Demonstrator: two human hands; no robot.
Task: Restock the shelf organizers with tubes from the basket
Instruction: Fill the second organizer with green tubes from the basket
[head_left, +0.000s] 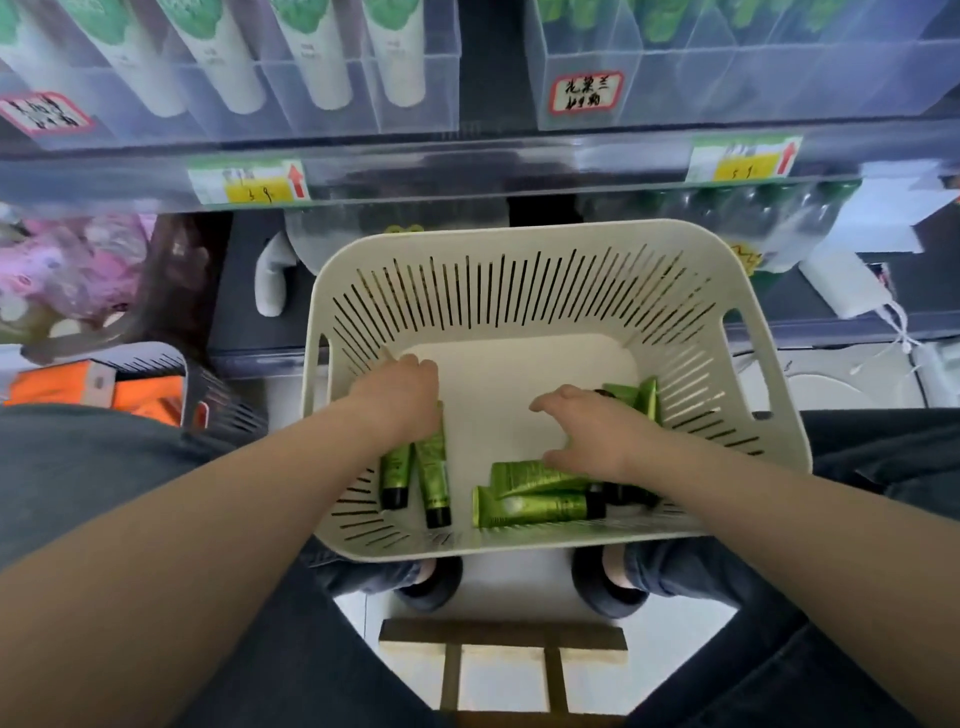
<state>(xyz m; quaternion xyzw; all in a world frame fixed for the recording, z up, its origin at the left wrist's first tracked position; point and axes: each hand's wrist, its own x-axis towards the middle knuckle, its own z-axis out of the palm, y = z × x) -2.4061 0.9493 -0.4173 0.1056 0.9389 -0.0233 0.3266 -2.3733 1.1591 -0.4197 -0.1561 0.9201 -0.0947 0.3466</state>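
Note:
A cream slotted basket (524, 270) sits in front of my knees. Green tubes with black caps lie inside. Two of them (434, 475) lie side by side at the left, and my left hand (402, 397) grips their upper ends. A pile of tubes (535, 501) lies at the front right, with more tubes (641, 397) by the right wall. My right hand (592, 434) is curled down over that pile, thumb out; what its fingers hold is hidden. Clear shelf organizers (727, 78) above hold upright tubes.
Left organizers (291, 67) hold white tubes with green tops. Price tags (249, 182) line the shelf edge. A dark basket with orange packs (130, 387) stands at the left. White boxes and cables (852, 283) sit on the lower shelf right. A wooden stool (501, 636) is under me.

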